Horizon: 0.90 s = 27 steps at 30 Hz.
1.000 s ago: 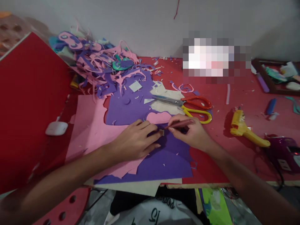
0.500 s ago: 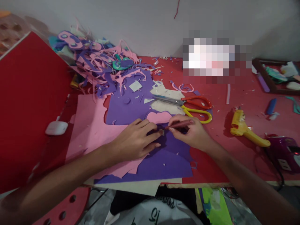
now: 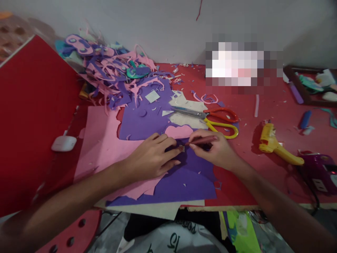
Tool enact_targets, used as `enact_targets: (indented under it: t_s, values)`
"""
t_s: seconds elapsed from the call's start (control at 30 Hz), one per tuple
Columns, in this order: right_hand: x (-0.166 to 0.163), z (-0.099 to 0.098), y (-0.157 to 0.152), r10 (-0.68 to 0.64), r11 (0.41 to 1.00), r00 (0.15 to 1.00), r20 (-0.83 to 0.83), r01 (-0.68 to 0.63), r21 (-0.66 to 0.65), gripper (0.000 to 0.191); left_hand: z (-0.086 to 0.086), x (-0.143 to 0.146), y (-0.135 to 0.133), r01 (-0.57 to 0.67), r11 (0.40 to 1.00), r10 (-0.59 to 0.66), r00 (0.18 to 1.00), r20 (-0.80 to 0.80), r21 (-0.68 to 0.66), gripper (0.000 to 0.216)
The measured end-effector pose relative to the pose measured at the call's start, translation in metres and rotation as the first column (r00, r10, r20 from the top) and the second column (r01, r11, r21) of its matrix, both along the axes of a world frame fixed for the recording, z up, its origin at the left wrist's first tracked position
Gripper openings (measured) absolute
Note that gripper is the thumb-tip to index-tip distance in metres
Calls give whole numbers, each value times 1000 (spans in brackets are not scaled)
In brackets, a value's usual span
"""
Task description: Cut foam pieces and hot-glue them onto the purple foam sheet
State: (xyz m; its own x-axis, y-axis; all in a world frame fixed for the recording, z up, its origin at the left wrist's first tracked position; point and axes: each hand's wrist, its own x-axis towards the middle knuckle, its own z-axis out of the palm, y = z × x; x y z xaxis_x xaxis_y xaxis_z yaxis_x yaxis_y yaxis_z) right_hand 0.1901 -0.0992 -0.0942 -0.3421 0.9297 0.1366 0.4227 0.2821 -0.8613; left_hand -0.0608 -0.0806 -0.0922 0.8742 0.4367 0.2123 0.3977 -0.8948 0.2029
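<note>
A dark red pen point(image 3: 204, 140) is pinched in my right hand point(image 3: 217, 151), its tip pointing left toward a tiny pale piece point(image 3: 182, 149) on the purple foam sheet point(image 3: 192, 182). My left hand point(image 3: 158, 154) lies with fingers extended and spread, the index fingertip pressing that pale piece. Just above both hands sits a pink cloud-shaped cutout point(image 3: 179, 132) on a purple backing. Under my left wrist and forearm spreads a pink foam sheet point(image 3: 97, 140). Scissors point(image 3: 204, 115) with one red and one yellow handle lie beyond my right hand.
A heap of foam scraps point(image 3: 110, 70) fills the back left. At right are a yellow glue gun point(image 3: 279, 151), a purple power strip point(image 3: 319, 172) and a dark tray point(image 3: 289, 86). A white earbud case point(image 3: 64, 143) rests by the red board point(image 3: 31, 123). A blurred patch covers the back.
</note>
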Motion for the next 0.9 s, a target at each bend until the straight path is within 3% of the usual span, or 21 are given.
enact_targets:
  t_s: [0.9]
  values:
    - [-1,2,-1,-7,999,1000,-11,7,-37,4,1,0,0,3,1000,-3,1000,4,7,31]
